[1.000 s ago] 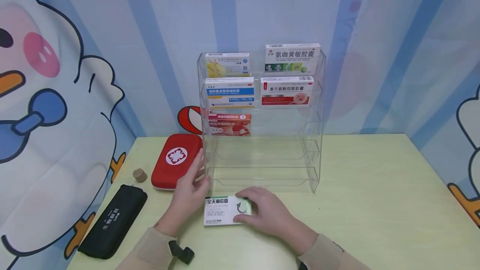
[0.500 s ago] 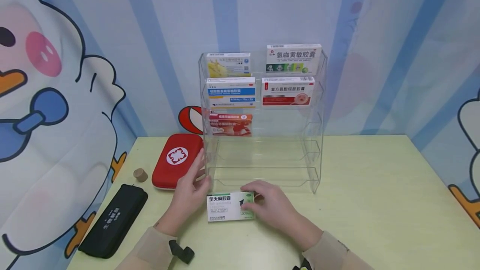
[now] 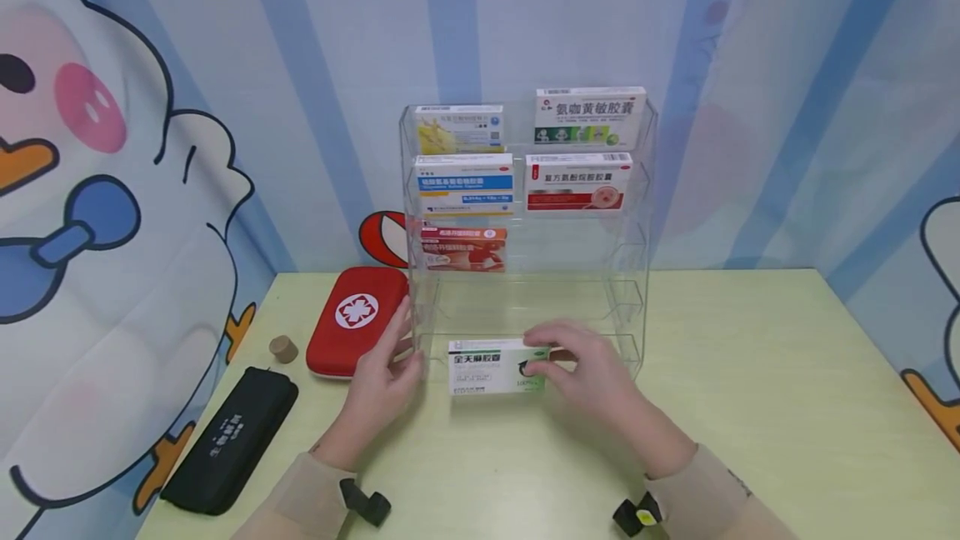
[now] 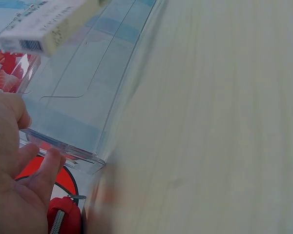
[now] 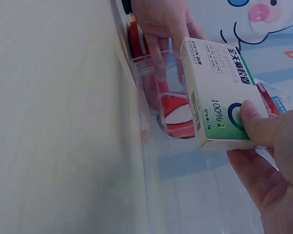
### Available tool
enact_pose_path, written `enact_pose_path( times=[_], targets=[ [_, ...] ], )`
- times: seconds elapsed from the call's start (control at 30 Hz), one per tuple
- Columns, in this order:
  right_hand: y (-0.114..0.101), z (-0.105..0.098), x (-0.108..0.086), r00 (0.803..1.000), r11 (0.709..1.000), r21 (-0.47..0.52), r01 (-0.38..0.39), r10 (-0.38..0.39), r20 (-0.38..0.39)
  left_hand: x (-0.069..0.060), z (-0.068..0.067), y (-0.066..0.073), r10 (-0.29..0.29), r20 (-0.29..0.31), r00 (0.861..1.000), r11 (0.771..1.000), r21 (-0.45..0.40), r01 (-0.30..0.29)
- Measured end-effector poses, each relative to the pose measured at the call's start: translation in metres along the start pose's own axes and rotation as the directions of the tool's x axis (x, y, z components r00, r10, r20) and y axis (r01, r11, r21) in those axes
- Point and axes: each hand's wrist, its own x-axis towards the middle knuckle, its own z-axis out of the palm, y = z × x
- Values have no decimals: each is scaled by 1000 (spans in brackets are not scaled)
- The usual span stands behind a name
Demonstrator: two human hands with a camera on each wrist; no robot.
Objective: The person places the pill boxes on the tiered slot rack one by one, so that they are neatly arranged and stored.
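Observation:
My right hand (image 3: 592, 365) pinches the right end of a white and green medicine box (image 3: 487, 369), thumb on its front. The box is held off the table, upright, before the lower tiers of a clear acrylic rack (image 3: 525, 307). In the right wrist view, the capsule box (image 5: 217, 87) shows its printed face. My left hand (image 3: 386, 377) holds the rack's lower left side; in the left wrist view, the thumb and fingers of that hand (image 4: 14, 161) lie on either side of the clear side panel (image 4: 63, 144).
Several medicine boxes stand in the upper tiers, among them a red one (image 3: 463, 250) and a blue-striped one (image 3: 465, 184). Left of the rack lie a red first-aid case (image 3: 337, 348), a small brown cork-like cylinder (image 3: 283, 348) and a black zip case (image 3: 228, 440). A printed cloth hangs behind.
The medicine box has been lifted from the table and tilted more upright. My right hand has carried it forward and to the right, towards the rack. My left hand stays on the rack.

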Motion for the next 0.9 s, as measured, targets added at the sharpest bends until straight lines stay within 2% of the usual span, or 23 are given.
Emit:
enact_pose_path(
  times=[0.13,0.23,0.33,0.57,0.9],
  targets=[
    [-1,-28,9,992,994,-60,90,-95,-88,0,0,0,-2,0,1000,1000,-7,2],
    [-4,-50,16,975,982,-118,146,-163,-151,-1,-1,0,-8,0,1000,1000,-12,8],
    [-7,-71,24,959,973,-156,167,-198,-202,-1,-1,-1,-14,6,1000,1000,-18,14],
    [-15,-109,43,930,966,-188,176,-225,-289,-2,-3,2,-39,15,999,999,-34,39],
    [-18,-133,65,914,981,-162,106,-161,-372,-1,-2,1,-29,22,999,999,-36,30]
  ],
)
